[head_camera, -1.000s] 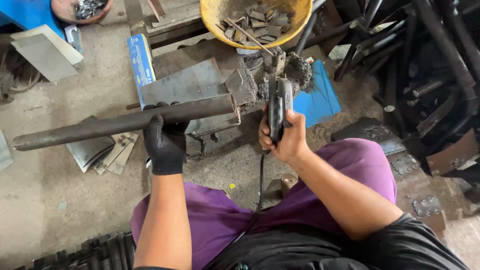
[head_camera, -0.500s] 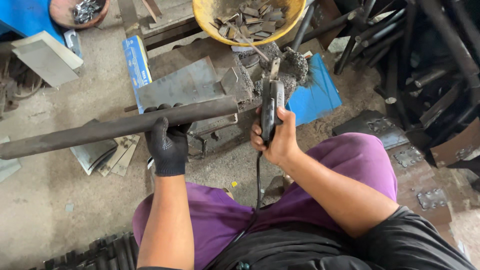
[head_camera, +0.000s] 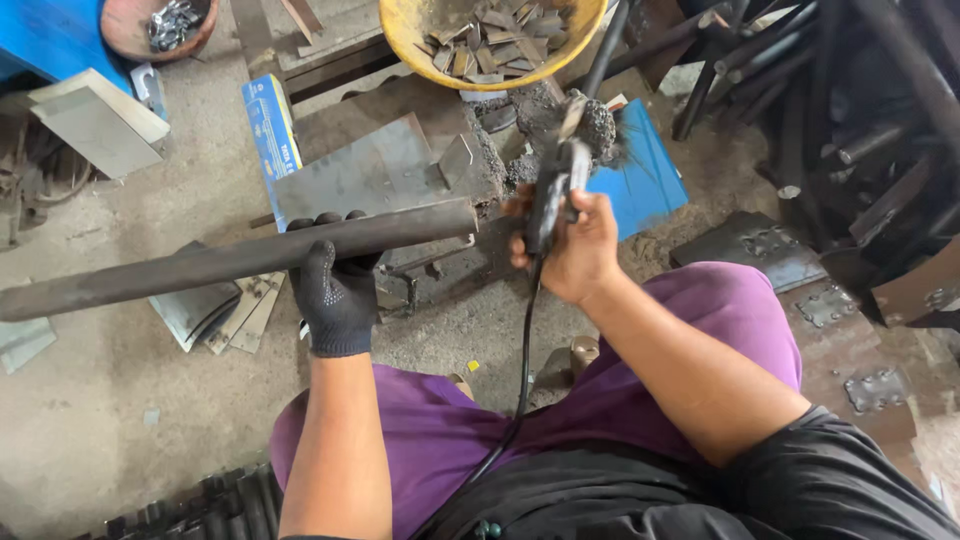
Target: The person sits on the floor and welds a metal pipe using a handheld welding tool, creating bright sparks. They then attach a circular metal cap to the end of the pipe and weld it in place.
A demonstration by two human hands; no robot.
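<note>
your gloved left hand [head_camera: 335, 300] has its fingers wrapped around the long dark steel pipe [head_camera: 230, 262] near its right end, a stiff, probably heavy bar best held close there, while your right hand [head_camera: 570, 245] is closed on the corded grinder [head_camera: 555, 190].

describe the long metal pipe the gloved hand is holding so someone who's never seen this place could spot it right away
Start at the yellow basin of metal scraps at the top, then drop to the grey steel plates below it. The pipe lies across them, running from the picture's left edge towards the centre, gripped by the left hand in a black glove. It is the only long, round, rusty-dark bar there; its neighbours are flat.
</note>
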